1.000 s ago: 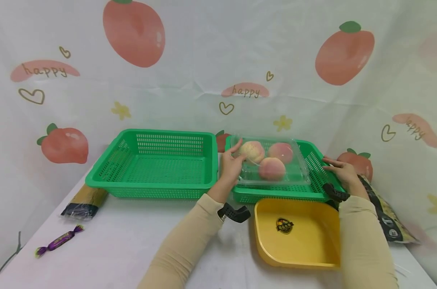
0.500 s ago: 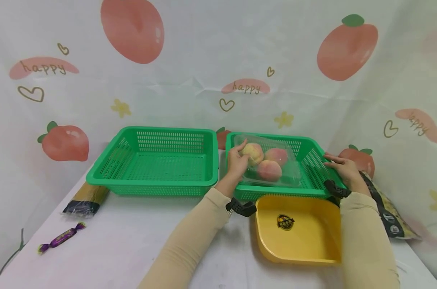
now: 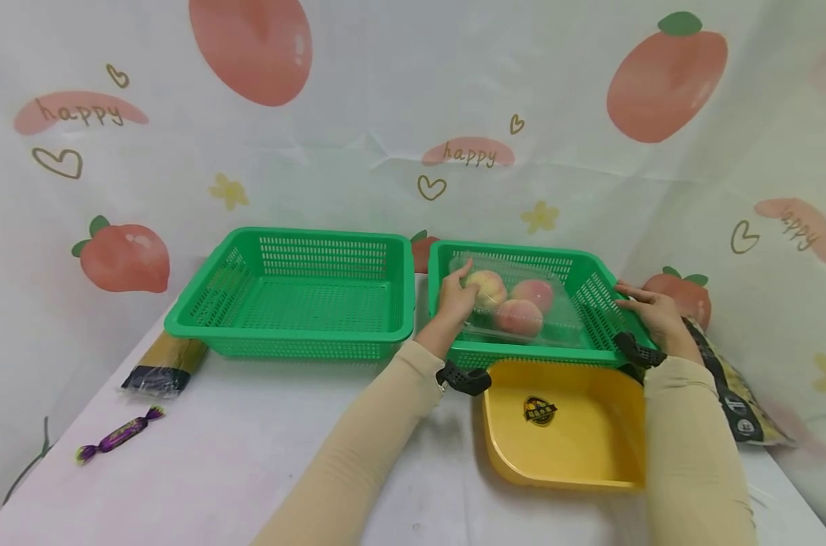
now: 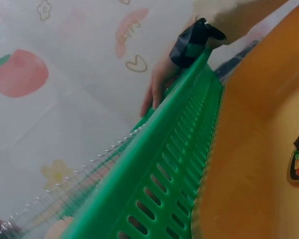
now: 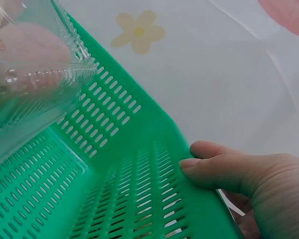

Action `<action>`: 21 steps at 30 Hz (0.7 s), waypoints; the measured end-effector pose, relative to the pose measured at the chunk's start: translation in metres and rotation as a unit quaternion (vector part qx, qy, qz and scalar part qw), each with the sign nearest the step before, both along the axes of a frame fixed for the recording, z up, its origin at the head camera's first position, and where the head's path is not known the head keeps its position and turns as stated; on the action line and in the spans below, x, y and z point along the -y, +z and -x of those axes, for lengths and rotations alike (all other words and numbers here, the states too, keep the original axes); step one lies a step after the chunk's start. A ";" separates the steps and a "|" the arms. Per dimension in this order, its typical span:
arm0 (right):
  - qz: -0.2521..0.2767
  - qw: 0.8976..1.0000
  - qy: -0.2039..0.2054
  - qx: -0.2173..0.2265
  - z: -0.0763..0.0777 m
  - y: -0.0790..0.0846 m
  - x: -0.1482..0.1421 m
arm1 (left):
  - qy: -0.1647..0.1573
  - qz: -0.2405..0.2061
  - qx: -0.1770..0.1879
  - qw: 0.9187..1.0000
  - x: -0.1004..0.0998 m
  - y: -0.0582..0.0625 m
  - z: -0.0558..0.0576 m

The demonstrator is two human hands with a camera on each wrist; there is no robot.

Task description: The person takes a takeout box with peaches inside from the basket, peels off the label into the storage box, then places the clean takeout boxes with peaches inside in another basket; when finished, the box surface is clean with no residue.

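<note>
In the head view my left hand grips the left end of a clear plastic clamshell box with three peaches inside. The box sits slightly tilted within the right green basket, its far side near the back wall. My right hand holds that basket's right rim. The right wrist view shows the right thumb and a finger over the rim, other fingers below outside, and the box still above the basket floor. In the left wrist view the basket wall hides most of the box.
A second green basket stands to the left with nothing in it. In front of the right basket is a yellow basin. A purple wrapped candy and a packet lie left, a black-and-gold bag at the right.
My left hand has lowered the clamshell box with the peaches deeper into the right basket. The right hand stays on the rim. The head view has tilted slightly.
</note>
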State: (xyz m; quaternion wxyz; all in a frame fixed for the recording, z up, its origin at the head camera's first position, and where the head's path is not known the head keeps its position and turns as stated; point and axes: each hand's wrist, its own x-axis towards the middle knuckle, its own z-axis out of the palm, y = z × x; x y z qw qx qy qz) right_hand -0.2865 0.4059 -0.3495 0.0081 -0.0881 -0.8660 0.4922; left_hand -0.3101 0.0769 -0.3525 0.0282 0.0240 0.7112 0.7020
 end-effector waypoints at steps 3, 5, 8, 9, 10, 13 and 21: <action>-0.011 1.000 0.001 -0.004 0.001 0.000 0.000 | -0.013 0.004 0.018 1.000 -0.001 -0.001 0.002; -0.019 1.000 0.000 -0.006 0.002 -0.001 0.000 | -0.023 0.005 0.027 0.999 0.000 -0.002 0.003; -0.014 1.000 -0.002 -0.008 0.002 -0.001 0.000 | -0.033 0.002 0.035 0.999 0.000 -0.003 0.003; -0.011 1.000 -0.002 -0.009 0.002 -0.002 0.000 | -0.035 0.001 0.038 0.999 0.000 -0.003 0.003; -0.005 1.000 -0.002 -0.008 0.002 -0.002 0.000 | -0.038 0.000 0.039 0.999 0.001 -0.003 0.003; 0.008 1.000 -0.004 -0.007 0.001 -0.002 -0.001 | -0.044 -0.008 0.048 0.998 0.002 -0.002 0.002; 0.004 1.000 0.001 -0.009 0.000 -0.003 -0.002 | -0.037 -0.044 0.061 0.997 0.002 0.001 0.000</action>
